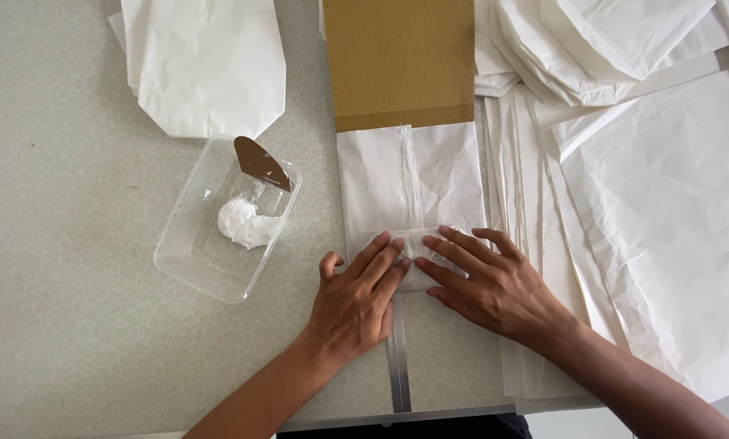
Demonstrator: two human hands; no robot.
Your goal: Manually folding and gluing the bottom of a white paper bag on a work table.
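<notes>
Bright, even, soft light — faint shadows beneath the hands, whites nearly blown out, focus sharp.

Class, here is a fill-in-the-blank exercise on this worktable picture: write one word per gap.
1. Both hands, left hand and right hand, press flat on a folded sheet of white ____.
2. The clear plastic tray holds a lump of white ____.
3. The brown spreader leans in the ____.
4. The cardboard strip is ____ in colour.

Missing words: paper; paste; tray; brown
</notes>
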